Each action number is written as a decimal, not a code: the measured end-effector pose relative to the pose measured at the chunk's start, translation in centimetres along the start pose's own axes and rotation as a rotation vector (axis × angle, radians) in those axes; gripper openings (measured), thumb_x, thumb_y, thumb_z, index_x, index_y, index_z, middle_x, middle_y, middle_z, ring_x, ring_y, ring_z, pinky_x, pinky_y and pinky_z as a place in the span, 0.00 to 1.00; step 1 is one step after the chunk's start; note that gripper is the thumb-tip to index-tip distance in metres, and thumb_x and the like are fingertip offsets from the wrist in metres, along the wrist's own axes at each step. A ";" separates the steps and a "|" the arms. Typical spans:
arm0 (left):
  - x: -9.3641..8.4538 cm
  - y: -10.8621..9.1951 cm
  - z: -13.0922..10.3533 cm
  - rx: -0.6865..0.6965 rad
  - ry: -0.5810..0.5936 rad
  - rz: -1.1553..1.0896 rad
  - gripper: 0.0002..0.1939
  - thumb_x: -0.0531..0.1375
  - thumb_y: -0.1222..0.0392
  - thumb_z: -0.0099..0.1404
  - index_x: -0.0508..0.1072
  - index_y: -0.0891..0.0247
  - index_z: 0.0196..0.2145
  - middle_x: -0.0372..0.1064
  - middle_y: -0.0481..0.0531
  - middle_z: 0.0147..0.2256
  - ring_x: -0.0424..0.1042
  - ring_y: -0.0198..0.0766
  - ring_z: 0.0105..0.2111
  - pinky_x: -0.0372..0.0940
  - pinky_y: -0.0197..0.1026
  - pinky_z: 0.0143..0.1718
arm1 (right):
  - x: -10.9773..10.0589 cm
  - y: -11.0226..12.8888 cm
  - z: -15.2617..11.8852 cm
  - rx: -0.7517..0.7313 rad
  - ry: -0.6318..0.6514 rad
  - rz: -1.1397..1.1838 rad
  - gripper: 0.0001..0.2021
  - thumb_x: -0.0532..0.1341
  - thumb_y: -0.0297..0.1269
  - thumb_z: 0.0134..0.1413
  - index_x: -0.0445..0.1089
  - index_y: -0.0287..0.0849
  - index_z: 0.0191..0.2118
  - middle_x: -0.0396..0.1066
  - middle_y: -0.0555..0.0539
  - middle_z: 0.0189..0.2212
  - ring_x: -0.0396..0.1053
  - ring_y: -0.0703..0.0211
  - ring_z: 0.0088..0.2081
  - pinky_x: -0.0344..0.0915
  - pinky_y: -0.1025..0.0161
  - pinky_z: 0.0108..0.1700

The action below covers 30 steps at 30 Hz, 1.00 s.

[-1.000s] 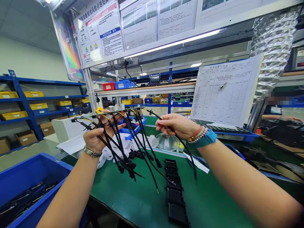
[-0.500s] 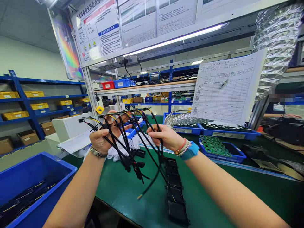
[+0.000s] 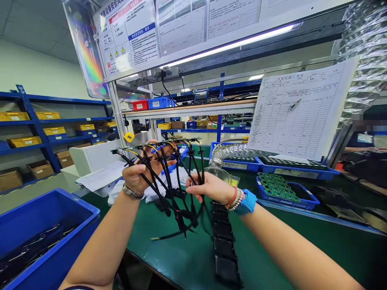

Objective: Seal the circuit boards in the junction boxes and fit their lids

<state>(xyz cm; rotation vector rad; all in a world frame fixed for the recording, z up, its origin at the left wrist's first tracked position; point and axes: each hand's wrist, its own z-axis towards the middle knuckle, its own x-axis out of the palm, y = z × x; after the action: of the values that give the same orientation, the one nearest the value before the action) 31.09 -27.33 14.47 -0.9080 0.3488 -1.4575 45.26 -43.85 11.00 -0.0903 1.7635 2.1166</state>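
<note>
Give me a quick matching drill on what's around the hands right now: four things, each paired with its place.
Things:
1. black cables
2. blue bin
3. black trays
4. green circuit boards

Places:
A. in a blue tray right of the right hand
B. fanned out in the left hand
C. in a row on the green mat
D. at the bench's near left corner

Pairs: 1-B, 2-D, 3-C, 4-A

Both forearms are bare, with no sleeves in view. The left hand (image 3: 137, 175) has a slim silver metal watch band at the wrist; the right hand (image 3: 210, 187) wears a bright blue strap beside red and pale beaded bracelets.
</note>
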 end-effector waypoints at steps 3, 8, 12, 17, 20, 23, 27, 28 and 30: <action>-0.7 0.3 0.0 -0.006 -0.002 -0.016 0.29 0.59 0.54 0.39 0.67 0.53 0.44 0.67 0.53 0.48 0.57 0.59 0.55 0.50 0.66 0.53 | -0.8 0.4 -0.6 0.085 0.007 -0.104 0.08 0.63 0.37 0.44 0.68 0.37 0.28 0.67 0.53 0.17 0.61 0.69 0.15 0.56 0.70 0.17; -1.2 0.7 0.1 -0.003 0.055 -0.062 0.26 0.58 0.54 0.41 0.68 0.53 0.42 0.65 0.53 0.51 0.57 0.59 0.55 0.50 0.66 0.54 | 0.5 1.1 -1.4 -0.076 0.173 0.414 0.18 0.66 0.31 0.38 0.72 0.39 0.40 0.72 0.43 0.42 0.68 0.54 0.45 0.64 0.57 0.48; -0.4 1.0 0.2 -0.029 0.120 -0.063 0.29 0.58 0.57 0.40 0.68 0.55 0.44 0.64 0.53 0.52 0.58 0.59 0.54 0.51 0.64 0.54 | 2.5 0.0 -0.9 -0.119 0.168 0.616 0.21 0.66 0.25 0.36 0.72 0.43 0.42 0.71 0.47 0.44 0.65 0.56 0.49 0.61 0.57 0.51; 0.5 1.2 0.2 -0.066 0.137 -0.010 0.34 0.58 0.57 0.38 0.65 0.58 0.48 0.64 0.56 0.52 0.59 0.60 0.53 0.51 0.66 0.53 | 3.3 -0.7 -0.4 -0.083 0.101 0.601 0.20 0.68 0.25 0.33 0.72 0.41 0.39 0.71 0.47 0.40 0.67 0.59 0.43 0.63 0.63 0.42; 0.2 1.4 -0.1 -0.099 0.163 0.008 0.34 0.59 0.57 0.39 0.64 0.59 0.49 0.65 0.57 0.51 0.59 0.61 0.53 0.52 0.68 0.52 | 3.4 -0.5 -0.5 -0.083 0.091 0.579 0.16 0.69 0.30 0.34 0.70 0.38 0.35 0.71 0.49 0.32 0.69 0.62 0.35 0.63 0.64 0.38; -0.3 1.7 -0.3 -0.115 0.189 0.018 0.34 0.59 0.58 0.40 0.64 0.60 0.49 0.65 0.59 0.50 0.60 0.62 0.53 0.53 0.68 0.51 | 3.0 -0.2 -0.8 -0.055 0.101 0.524 0.13 0.69 0.35 0.37 0.65 0.38 0.30 0.66 0.54 0.21 0.66 0.65 0.21 0.63 0.66 0.26; -1.1 2.1 -0.3 -0.130 0.216 -0.003 0.33 0.60 0.59 0.42 0.64 0.60 0.50 0.65 0.59 0.51 0.61 0.62 0.52 0.54 0.68 0.51 | 1.6 0.6 -1.5 0.037 -0.008 0.449 0.17 0.69 0.33 0.36 0.62 0.39 0.32 0.65 0.55 0.21 0.63 0.68 0.17 0.59 0.70 0.19; -1.2 2.2 -0.3 -0.146 0.223 -0.004 0.33 0.60 0.59 0.43 0.64 0.60 0.50 0.64 0.59 0.51 0.61 0.62 0.52 0.54 0.68 0.51 | 1.4 0.9 -1.7 0.048 -0.039 0.417 0.16 0.69 0.33 0.36 0.62 0.39 0.31 0.64 0.55 0.20 0.60 0.70 0.16 0.57 0.71 0.18; -1.1 2.3 0.0 -0.173 0.236 0.002 0.34 0.61 0.59 0.44 0.63 0.60 0.51 0.64 0.59 0.51 0.60 0.61 0.53 0.54 0.67 0.52 | 1.3 1.5 -2.0 0.073 -0.060 0.374 0.14 0.67 0.36 0.40 0.61 0.38 0.27 0.60 0.57 0.16 0.53 0.74 0.13 0.51 0.74 0.15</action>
<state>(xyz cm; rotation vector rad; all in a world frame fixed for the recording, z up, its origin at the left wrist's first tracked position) 32.49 -26.62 12.51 -0.8728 0.6585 -1.5535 43.20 -45.70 11.60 0.3443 1.9404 2.2700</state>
